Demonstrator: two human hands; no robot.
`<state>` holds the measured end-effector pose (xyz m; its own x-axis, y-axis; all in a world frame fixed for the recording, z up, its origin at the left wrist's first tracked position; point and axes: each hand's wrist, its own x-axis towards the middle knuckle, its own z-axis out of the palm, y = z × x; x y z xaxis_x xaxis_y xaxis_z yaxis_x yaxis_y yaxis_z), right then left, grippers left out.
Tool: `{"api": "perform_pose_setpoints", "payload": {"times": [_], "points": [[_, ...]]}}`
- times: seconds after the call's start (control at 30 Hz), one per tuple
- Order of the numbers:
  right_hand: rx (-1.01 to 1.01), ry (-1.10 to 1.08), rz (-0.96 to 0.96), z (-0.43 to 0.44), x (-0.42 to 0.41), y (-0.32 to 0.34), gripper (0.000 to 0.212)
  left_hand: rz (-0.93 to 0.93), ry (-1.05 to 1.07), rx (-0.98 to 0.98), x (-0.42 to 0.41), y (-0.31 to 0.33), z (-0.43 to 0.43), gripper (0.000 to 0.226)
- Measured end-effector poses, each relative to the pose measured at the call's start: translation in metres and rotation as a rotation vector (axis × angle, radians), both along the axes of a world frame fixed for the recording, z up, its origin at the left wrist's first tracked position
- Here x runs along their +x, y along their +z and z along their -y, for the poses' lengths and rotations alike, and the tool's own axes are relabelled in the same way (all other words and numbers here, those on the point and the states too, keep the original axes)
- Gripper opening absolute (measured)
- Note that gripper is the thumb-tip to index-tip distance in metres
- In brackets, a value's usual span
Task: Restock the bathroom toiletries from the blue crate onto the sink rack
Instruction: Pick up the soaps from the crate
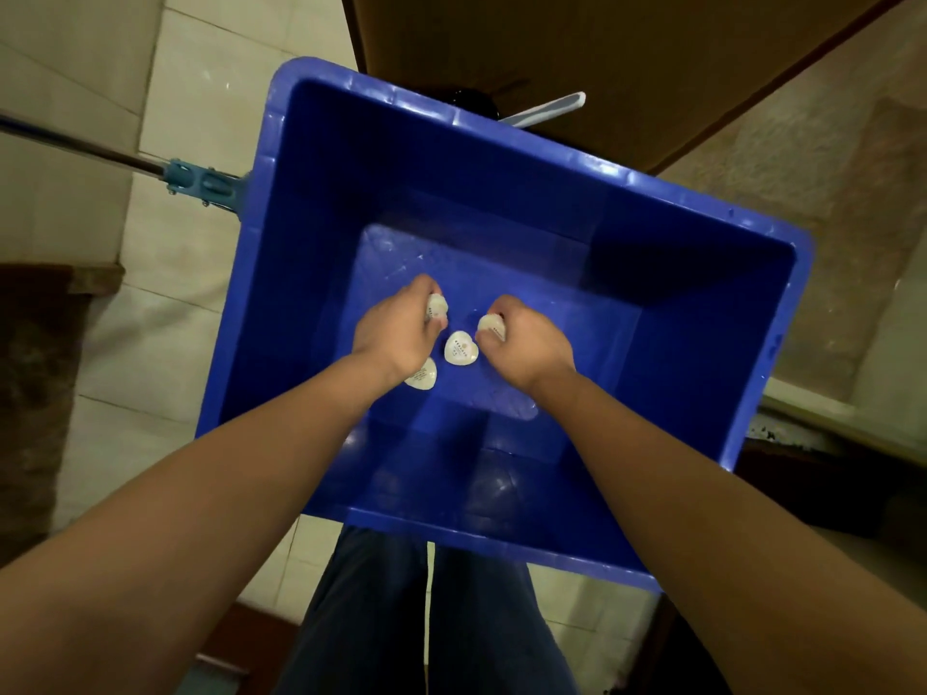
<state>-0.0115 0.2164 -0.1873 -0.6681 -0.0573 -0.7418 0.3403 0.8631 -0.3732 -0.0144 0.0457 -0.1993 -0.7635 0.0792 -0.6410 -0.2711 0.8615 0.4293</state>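
Note:
The blue crate (321, 203) stands on the floor below me, seen from above. Both my hands reach down to its bottom. My left hand (396, 331) pinches a small white heart-shaped soap (437, 307) between fingers and thumb. My right hand (529, 346) grips another white soap (490, 324). Two more white heart-shaped soaps lie loose on the crate floor: one (460, 348) between my hands, one (423, 377) partly under my left wrist. The sink rack is not in view.
A mop with a metal handle (80, 149) and blue clamp (200, 182) leans in from the left, touching the crate's rim. A brown wooden door (602, 52) rises behind the crate. Pale floor tiles surround it; my legs (426, 619) stand at the near edge.

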Motion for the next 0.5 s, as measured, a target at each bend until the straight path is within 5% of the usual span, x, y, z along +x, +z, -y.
{"api": "perform_pose_setpoints", "payload": {"times": [0.5], "points": [[-0.323,-0.415,0.334,-0.009,0.02,0.135,0.023,0.039,-0.016,0.106,0.009,0.118,-0.006,0.021]]}}
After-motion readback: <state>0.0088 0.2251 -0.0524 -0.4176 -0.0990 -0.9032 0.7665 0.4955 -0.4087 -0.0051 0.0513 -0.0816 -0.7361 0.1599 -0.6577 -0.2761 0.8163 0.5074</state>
